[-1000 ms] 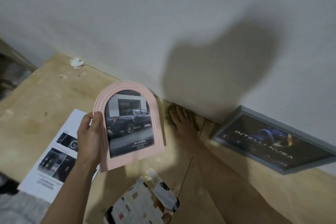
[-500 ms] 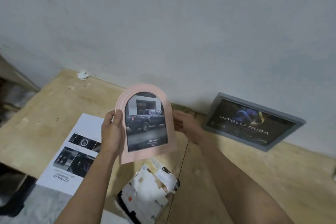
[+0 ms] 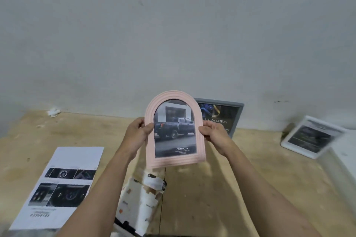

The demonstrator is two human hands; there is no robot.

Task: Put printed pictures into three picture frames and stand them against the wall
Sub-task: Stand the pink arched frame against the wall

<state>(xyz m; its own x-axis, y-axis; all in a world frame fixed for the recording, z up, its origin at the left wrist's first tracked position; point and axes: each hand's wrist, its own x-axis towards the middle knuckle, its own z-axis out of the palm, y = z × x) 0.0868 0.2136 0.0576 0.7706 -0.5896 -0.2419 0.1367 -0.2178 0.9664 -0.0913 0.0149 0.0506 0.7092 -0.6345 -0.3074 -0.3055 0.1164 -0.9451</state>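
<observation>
Above the bench (image 3: 212, 188), both hands grasp the pink arched frame (image 3: 174, 131) upright, left hand (image 3: 137, 134) and right hand (image 3: 213, 133) pinching its side edges, picture facing near, likely for standing beside the grey frame (image 3: 234, 115) at the far wall (image 3: 173, 34).

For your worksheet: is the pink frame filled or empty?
Filled: a truck photo shows inside the pink frame, held by the left hand and right hand.

Arched frame (image 3: 174, 131) at centre, held above the floor (image 3: 221, 188); second frame (image 3: 229, 115) behind it against the wall (image 3: 173, 34); third frame (image 3: 312, 136) at 3 o'clock; printed sheet (image 3: 61, 184) at 8 o'clock; packaging (image 3: 140, 200) at 6 o'clock.
</observation>
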